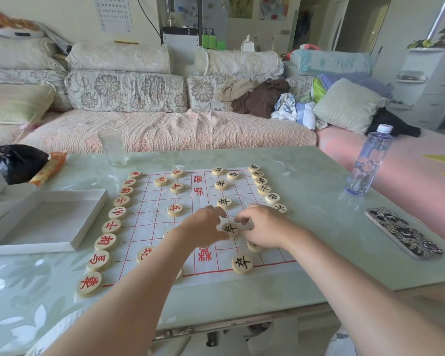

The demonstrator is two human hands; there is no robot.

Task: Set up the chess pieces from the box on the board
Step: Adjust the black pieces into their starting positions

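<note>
Head view, task status: the board (149, 227) lies flat on the table (306, 176); the red-lettered row (106, 242) runs down its left edge and reads as complete; the black-lettered row (264, 189) runs down the right edge, its near end hidden under your right hand (262, 227). Further red and black pieces stand on inner grid points; two are partly covered by your left forearm.

Your left hand (203, 227) pinches the black-lettered piece (230, 229) at its left rim; this piece sits on the board near the centre line, between both hands. Your right hand's fingers are curled at the far right rim of the same piece; whether they grip it or only touch it cannot be told.

The box (46, 219) lies just left of the board and shows no pieces inside; judge the set-up as nearly finished, with only seating of this piece and a check of the hidden positions remaining.

Surroundings: a glass (112, 147) stands beyond the board's far left corner; a water bottle (368, 163) and a phone (403, 232) lie well to the right; a black bag (18, 163) sits behind the box. None of them blocks the board; your own forearms are the only obstruction, crossing the near rows.
</note>
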